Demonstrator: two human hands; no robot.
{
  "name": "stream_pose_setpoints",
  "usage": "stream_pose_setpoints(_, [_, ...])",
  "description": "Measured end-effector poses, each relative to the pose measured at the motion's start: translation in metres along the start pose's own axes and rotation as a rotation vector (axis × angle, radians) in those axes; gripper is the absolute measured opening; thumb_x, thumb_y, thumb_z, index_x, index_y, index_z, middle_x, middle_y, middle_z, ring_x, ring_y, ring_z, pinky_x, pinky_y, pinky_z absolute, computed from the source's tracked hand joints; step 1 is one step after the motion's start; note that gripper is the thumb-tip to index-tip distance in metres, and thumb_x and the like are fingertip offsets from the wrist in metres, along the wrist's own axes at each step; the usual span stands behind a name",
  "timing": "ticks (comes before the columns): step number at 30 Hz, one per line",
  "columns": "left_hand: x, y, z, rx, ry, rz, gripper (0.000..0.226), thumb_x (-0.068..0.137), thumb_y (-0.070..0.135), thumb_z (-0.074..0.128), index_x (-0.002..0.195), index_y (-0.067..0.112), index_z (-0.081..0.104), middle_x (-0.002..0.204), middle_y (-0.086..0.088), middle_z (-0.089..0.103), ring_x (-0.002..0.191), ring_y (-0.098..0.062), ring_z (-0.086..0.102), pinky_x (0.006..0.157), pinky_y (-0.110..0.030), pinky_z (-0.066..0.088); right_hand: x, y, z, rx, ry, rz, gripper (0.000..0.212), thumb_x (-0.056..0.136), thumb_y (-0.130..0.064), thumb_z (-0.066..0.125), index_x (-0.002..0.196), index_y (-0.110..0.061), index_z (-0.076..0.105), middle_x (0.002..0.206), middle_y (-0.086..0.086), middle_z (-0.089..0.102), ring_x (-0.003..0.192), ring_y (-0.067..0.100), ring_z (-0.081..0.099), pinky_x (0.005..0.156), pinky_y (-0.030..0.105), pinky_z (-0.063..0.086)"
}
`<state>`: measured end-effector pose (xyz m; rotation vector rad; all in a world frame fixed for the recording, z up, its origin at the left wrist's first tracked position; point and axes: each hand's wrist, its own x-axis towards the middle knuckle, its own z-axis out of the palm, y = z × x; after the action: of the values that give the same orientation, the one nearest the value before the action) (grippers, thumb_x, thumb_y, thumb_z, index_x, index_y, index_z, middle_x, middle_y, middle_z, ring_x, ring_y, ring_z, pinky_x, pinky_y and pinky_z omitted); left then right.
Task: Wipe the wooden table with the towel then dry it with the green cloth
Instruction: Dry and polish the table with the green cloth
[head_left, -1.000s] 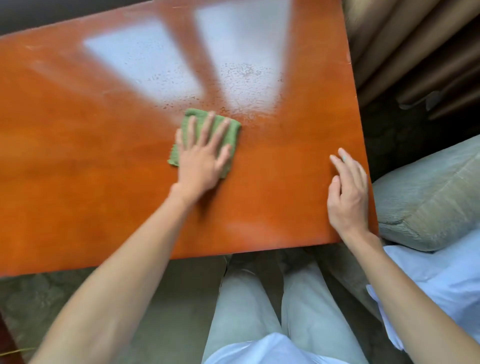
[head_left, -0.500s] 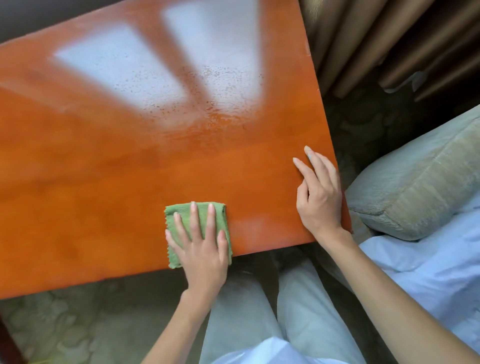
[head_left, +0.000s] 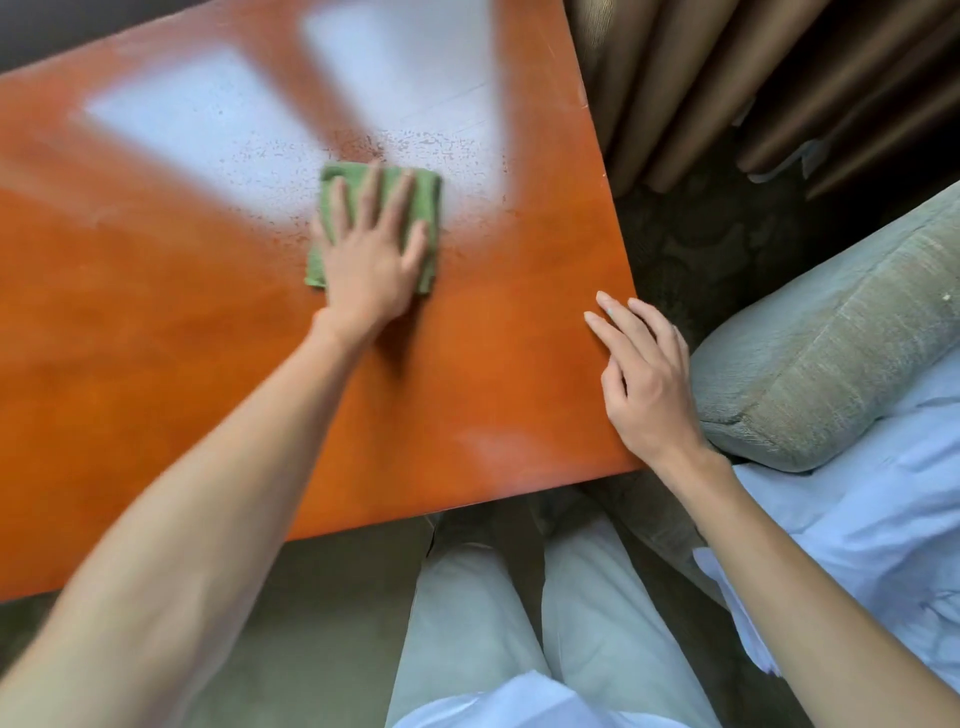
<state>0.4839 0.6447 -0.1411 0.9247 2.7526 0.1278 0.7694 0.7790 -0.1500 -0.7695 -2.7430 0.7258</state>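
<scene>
The glossy orange-brown wooden table (head_left: 156, 364) fills the upper left of the head view. A folded green cloth (head_left: 431, 192) lies on it near the middle, at the edge of a bright window reflection speckled with small droplets. My left hand (head_left: 371, 260) presses flat on the cloth with fingers spread, covering most of it. My right hand (head_left: 644, 384) rests flat on the table's right edge, fingers apart, holding nothing. No towel is in view.
A grey-green sofa armrest (head_left: 831, 353) sits just right of the table's corner. Brown curtains (head_left: 753, 78) hang at the upper right. My legs in pale trousers (head_left: 519, 623) are below the table's near edge, over a dark patterned carpet (head_left: 691, 234).
My left hand pulled the green cloth back to the table's near edge, then pushed it away again to the droplets at the reflection. My right hand stayed on the right edge.
</scene>
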Motion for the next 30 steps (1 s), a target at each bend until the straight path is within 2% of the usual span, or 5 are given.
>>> stream_pose_setpoints(7, [-0.107,-0.048,0.017,0.011,0.12,-0.204,0.056,0.102,0.043,0.029,0.156,0.027,0.031,0.165,-0.006,0.02,0.149,-0.043,0.017,0.116,-0.063,0.016,-0.017,0.014,0.0,0.15,0.011,0.062,0.053,0.092,0.009,0.044,0.141,-0.01,0.053,0.153,0.003,0.044,0.135,0.026,0.043,0.115,0.025,0.03])
stream_pose_setpoints(15, [-0.234,0.099,0.072,0.005,-0.014,0.342,0.055,0.103,0.048,0.031,0.156,0.035,0.028,0.166,-0.003,0.021,0.152,-0.04,0.012,0.117,-0.067,0.013,-0.01,0.016,0.0,0.366,0.109,0.093,0.044,0.095,0.011,0.04,0.133,0.0,0.057,0.147,0.01,0.049,0.136,0.013,0.045,0.112,0.034,0.039])
stream_pose_setpoints(20, [-0.176,0.181,0.073,-0.022,-0.019,0.542,0.053,0.103,0.05,0.034,0.152,0.029,0.037,0.163,-0.001,0.03,0.153,-0.035,0.012,0.12,-0.062,0.01,-0.008,0.025,-0.014,0.645,0.203,0.375,0.041,0.1,0.002,0.034,0.136,-0.004,0.053,0.143,0.004,0.052,0.126,0.022,0.058,0.103,0.026,0.047])
stream_pose_setpoints(25, [-0.063,0.175,0.048,0.016,0.036,0.599,0.05,0.1,0.052,0.038,0.143,0.032,0.053,0.159,0.001,0.037,0.152,-0.03,0.02,0.121,-0.057,0.01,0.016,0.026,-0.019,0.644,0.066,0.51,0.042,0.105,-0.01,0.038,0.147,-0.011,0.041,0.15,0.006,0.046,0.136,0.014,0.045,0.111,0.021,0.038])
stream_pose_setpoints(30, [0.032,0.101,0.016,-0.004,0.11,0.262,0.056,0.099,0.051,0.033,0.153,0.036,0.036,0.163,0.002,0.028,0.152,-0.03,0.019,0.121,-0.055,0.013,0.036,0.008,-0.004,0.503,-0.085,0.433,0.048,0.104,-0.018,0.041,0.152,-0.018,0.032,0.155,0.0,0.038,0.133,0.002,0.038,0.104,0.001,0.026])
